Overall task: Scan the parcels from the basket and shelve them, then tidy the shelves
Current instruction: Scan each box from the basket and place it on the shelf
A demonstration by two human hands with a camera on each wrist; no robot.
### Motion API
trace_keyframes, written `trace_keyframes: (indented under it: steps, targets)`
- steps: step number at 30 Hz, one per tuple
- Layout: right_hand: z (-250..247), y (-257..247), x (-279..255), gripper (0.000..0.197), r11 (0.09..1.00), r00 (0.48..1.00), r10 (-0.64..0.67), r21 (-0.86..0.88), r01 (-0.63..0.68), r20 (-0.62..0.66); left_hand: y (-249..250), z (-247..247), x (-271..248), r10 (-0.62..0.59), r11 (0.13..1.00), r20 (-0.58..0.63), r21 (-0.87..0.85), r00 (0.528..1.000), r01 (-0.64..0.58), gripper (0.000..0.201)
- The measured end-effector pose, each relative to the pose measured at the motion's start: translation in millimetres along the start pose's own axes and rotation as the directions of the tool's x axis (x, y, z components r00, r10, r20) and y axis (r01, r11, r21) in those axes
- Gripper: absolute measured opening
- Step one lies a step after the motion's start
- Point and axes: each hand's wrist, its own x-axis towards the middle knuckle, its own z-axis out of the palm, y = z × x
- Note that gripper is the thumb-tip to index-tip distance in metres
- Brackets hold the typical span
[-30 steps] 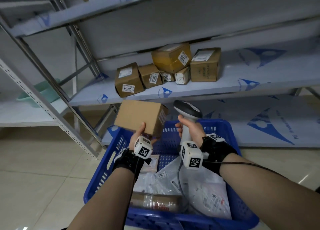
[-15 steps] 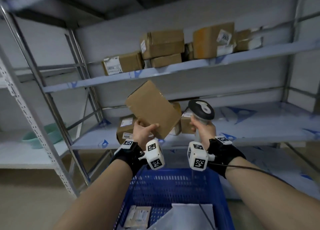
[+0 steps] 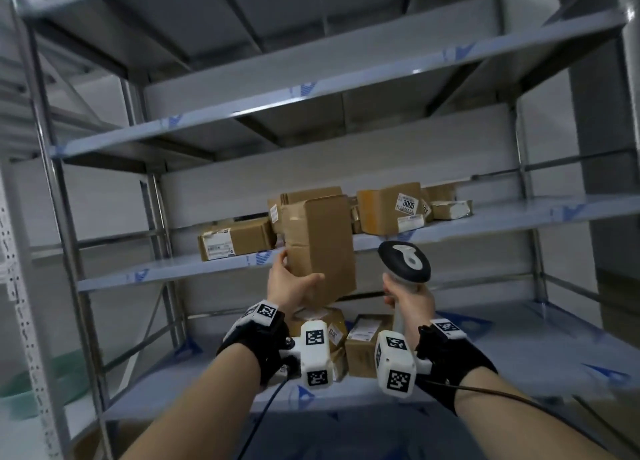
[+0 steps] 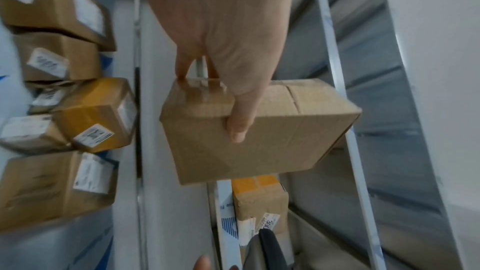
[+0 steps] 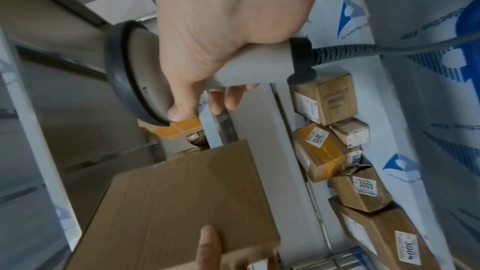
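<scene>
My left hand (image 3: 294,286) grips a plain brown cardboard parcel (image 3: 320,248) by its lower end, holding it upright in front of the middle shelf (image 3: 166,272). In the left wrist view the thumb lies across the parcel (image 4: 259,130) and the fingers wrap its far side. My right hand (image 3: 408,297) holds a grey and black barcode scanner (image 3: 403,262) by its handle, just right of the parcel. The right wrist view shows the scanner (image 5: 140,81), its cable, and the parcel (image 5: 176,202) below it.
Several labelled cardboard boxes sit on the middle shelf, among them a flat box (image 3: 235,240) and one marked 3005 (image 3: 391,210). More boxes (image 3: 367,342) stand on the lower shelf (image 3: 519,338). The upper shelves (image 3: 242,117) hold nothing visible. A green basin (image 3: 20,387) lies at the far left.
Both hands have risen from above the blue basket to shelf height. The parcel has turned from lying tilted to standing upright. The basket has dropped out of view.
</scene>
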Motion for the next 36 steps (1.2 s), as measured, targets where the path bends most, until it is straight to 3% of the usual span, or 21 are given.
trace_keyframes:
  steps: [4,8,12,19,24,29,32,36]
  targets:
    - [8,-18,13,0.016,0.999,0.999,-0.037,0.038,0.036,0.008,35,5,24,0.185,0.930,-0.022,0.328,0.983,-0.167,0.097]
    - [15,-30,28,0.011,0.998,0.998,-0.062,0.013,0.062,0.019,63,17,42,0.388,0.704,0.012,0.641,0.921,-0.305,0.087]
    - [18,-32,43,0.010,0.997,0.997,-0.073,0.040,0.073,0.007,64,30,62,0.497,0.457,0.106,0.812,0.861,-0.363,0.079]
    - [22,-27,63,0.014,0.997,0.998,-0.068,0.041,0.067,0.018,55,46,81,0.510,0.278,0.234,0.866,0.827,-0.416,0.067]
    - [22,-21,71,0.014,0.996,0.997,-0.075,0.044,0.074,0.024,47,48,92,0.517,0.250,0.289,0.849,0.806,-0.465,0.069]
    - [23,-10,77,0.014,0.998,0.999,-0.052,0.034,0.052,0.008,41,47,92,0.417,0.132,0.415,0.853,0.809,-0.505,0.081]
    - [25,-8,76,0.013,0.999,0.999,-0.035,0.036,0.034,0.014,40,44,88,0.409,0.134,0.450,0.831,0.794,-0.540,0.082]
    - [27,-8,74,0.011,0.999,0.999,-0.026,0.033,0.025,0.025,41,47,74,0.427,0.115,0.444,0.837,0.788,-0.534,0.055]
